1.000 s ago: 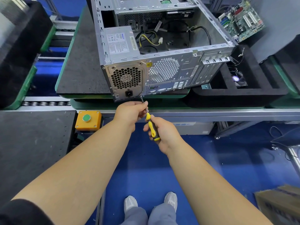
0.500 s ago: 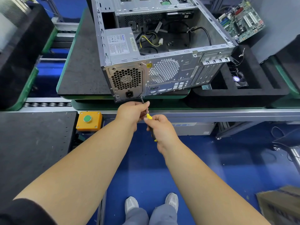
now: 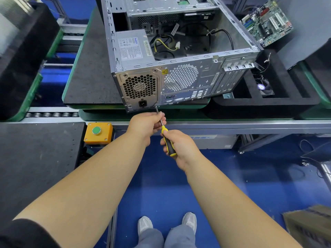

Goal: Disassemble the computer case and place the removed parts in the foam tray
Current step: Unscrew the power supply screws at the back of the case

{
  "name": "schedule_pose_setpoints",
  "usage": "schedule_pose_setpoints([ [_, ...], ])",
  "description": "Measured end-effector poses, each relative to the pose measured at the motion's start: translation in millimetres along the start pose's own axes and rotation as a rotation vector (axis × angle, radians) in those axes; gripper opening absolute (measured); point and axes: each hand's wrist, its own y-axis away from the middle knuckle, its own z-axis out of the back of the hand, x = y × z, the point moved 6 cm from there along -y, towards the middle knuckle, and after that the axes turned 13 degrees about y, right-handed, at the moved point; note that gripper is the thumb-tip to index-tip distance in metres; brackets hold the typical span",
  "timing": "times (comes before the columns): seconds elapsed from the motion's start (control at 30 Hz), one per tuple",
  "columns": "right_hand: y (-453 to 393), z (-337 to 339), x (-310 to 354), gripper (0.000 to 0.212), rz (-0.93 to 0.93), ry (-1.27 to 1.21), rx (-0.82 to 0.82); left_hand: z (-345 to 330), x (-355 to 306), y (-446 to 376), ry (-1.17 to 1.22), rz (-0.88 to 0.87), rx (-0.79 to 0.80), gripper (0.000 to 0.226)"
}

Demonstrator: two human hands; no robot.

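— Computer case (image 3: 179, 68): we log it open on the dark mat, power supply (image 3: 133, 49) and loose cables (image 3: 164, 44) inside. Foam tray (image 3: 265, 102) just right of it holds 1 fan (image 3: 265, 86).

— Hands?

— Our right hand (image 3: 180, 147) grips the screwdriver (image 3: 168, 143); our left hand (image 3: 146, 123) pinches its shaft. Tip at the case's lower rear edge; screw too small to tell. Case top cut off.

computer case (image 3: 179, 72) top cut off, screwdriver (image 3: 168, 142) tip too small
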Motion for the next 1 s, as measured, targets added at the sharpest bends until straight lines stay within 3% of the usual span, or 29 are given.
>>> schedule_pose_setpoints([
  [0.33, -0.3, 8.2, 4.4, 0.017, 0.175, 0.359, -0.294, 2.4, -5.3, -4.0, -0.164, 0.024, -0.068, 0.02],
  [0.53, -1.0, 5.0, 6.8, 0.013, 0.111, 0.252, -0.125, 3.1, -5.9, -3.2, -0.112, 0.008, -0.046, 0.014],
  [0.77, 5.9, 0.2, 2.2, 0.037, -0.06, -0.001, 0.04, 4.3, -3.8, -2.9, -0.098, 0.004, -0.023, 0.009],
  [1.0, -1.5, -3.8, -1.7, 0.014, 0.001, -0.038, 0.054, 0.1, -5.1, 1.1, -0.102, -0.022, 0.029, 0.018],
])
